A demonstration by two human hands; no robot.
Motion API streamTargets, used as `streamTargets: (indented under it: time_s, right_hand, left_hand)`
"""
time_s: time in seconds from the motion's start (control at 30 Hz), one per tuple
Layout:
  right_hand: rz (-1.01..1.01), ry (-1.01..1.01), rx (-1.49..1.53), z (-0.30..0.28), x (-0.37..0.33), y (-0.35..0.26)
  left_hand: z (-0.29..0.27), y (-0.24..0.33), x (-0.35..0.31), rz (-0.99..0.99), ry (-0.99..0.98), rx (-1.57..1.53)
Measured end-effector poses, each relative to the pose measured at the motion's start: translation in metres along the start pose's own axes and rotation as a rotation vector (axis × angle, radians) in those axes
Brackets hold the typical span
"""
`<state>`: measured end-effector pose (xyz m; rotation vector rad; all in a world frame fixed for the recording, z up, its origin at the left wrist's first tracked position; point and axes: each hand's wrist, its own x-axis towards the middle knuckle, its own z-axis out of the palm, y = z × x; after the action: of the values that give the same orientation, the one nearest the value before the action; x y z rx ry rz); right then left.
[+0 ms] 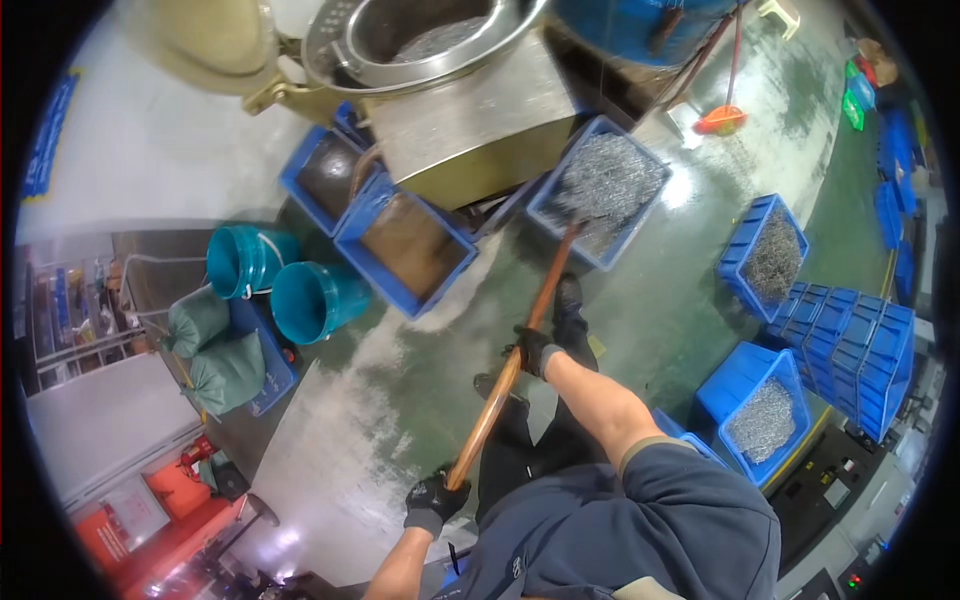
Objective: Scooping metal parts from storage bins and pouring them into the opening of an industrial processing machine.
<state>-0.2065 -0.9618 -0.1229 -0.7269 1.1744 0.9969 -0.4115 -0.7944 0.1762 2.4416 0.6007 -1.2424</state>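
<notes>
The far end of the long wooden handle (pixel 515 345) is buried in the grey metal parts that fill the blue crate (pixel 600 190) at upper centre, so the tool head cannot be made out. The individual parts are too small to identify. A steel machine housing (pixel 470 120) with a round metal bowl (pixel 420 35) on top is cut off by the upper edge of the frame.

Further blue crates: one (pixel 405 245) with brown contents left of centre, one (pixel 765 255) with grey parts at right, one (pixel 760 410) at lower right, and an empty stack (pixel 850 345) beside it. Two teal buckets (pixel 285 280) stand at centre left, with two grey-green sacks (pixel 215 345) below them. A blue sign (pixel 48 135) at upper left is blurred.

Both hands wear black gloves. The left hand (pixel 435 500), at lower centre, is wrapped fully around the near end of the handle. The right hand (pixel 535 350), arm extended toward centre frame, is wrapped around the handle at mid-length. The handle runs diagonally from lower centre up to the crate.
</notes>
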Motion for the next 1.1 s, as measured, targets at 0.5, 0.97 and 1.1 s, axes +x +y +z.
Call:
streamTargets:
  time_s: [0.5, 0.97, 1.1]
  right_hand:
    - [-0.384, 0.009, 0.0, -0.047, 0.216, -0.173]
    - [-0.403, 0.133, 0.133, -0.065, 0.174, -0.177]
    - [-0.181, 0.146, 0.175, -0.038, 0.14, -0.141]
  left_hand:
    - [0.043, 0.089, 0.168, -0.369, -0.114, -0.087]
    - [0.059, 0.098, 0.137, -0.178, 0.043, -0.088]
    - [0.047, 0.082, 0.095, -0.331, 0.003, 0.001]
